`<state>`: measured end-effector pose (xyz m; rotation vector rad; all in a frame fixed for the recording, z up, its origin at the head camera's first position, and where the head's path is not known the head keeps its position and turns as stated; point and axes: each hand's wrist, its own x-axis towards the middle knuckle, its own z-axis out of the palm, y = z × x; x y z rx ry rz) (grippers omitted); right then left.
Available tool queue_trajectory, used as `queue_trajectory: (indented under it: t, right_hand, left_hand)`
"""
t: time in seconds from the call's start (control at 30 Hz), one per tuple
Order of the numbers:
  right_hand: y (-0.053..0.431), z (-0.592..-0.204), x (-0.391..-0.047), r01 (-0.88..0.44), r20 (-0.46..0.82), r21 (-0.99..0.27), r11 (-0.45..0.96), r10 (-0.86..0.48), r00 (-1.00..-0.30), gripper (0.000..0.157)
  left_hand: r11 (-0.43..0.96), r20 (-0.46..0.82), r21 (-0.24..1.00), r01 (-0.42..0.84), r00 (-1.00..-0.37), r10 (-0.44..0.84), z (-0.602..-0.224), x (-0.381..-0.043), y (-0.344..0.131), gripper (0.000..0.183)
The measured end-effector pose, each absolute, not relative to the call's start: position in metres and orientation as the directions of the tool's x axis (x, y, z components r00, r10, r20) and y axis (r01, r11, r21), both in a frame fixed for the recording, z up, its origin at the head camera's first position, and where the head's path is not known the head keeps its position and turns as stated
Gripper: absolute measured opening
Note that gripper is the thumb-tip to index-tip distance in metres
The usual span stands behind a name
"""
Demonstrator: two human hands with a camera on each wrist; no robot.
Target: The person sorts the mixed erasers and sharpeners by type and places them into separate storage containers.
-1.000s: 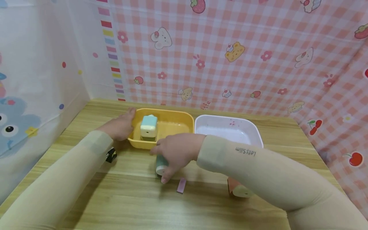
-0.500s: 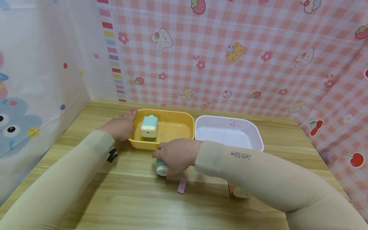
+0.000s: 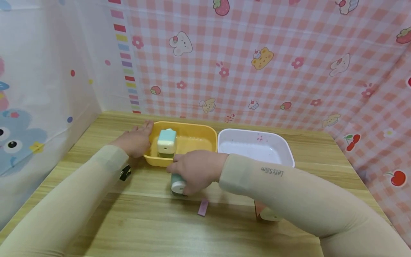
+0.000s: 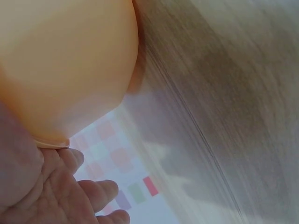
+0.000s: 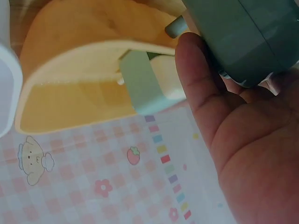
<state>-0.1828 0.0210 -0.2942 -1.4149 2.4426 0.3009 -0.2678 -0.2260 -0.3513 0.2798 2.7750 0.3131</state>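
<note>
As unclenched left grip (image 3: 136, 141) touches yellow tray's edge (image 3: 187, 126), right grip (image 3: 199, 169) clasps green device (image 3: 178, 185).

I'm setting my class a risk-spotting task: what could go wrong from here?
The green-and-white item in the right grip might bump the near rim of the yellow tray, close by.
If it slips, it could hit the pink strip lying nearby.
In the head view, the right sleeve covers part of the orange-and-cream item and might knock it.
</note>
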Motion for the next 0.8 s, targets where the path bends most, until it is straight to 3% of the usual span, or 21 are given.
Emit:
queue_trajectory:
  t: [0.53,0.8]
  right_hand:
    - [0.024,-0.270,-0.184,-0.850,-0.306,-0.189,0.491,-0.852,-0.424,0.062]
    - [0.028,-0.257,-0.193,-0.824,-0.228,-0.217,0.523,-0.848,-0.478,0.067]
  left_hand:
    - [0.961,-0.288,0.199,0.191,-0.926,0.244,-0.351,-0.269,-0.222,0.076]
    - [0.957,-0.281,0.204,0.208,-0.923,0.261,-0.349,-0.268,-0.222,0.075]
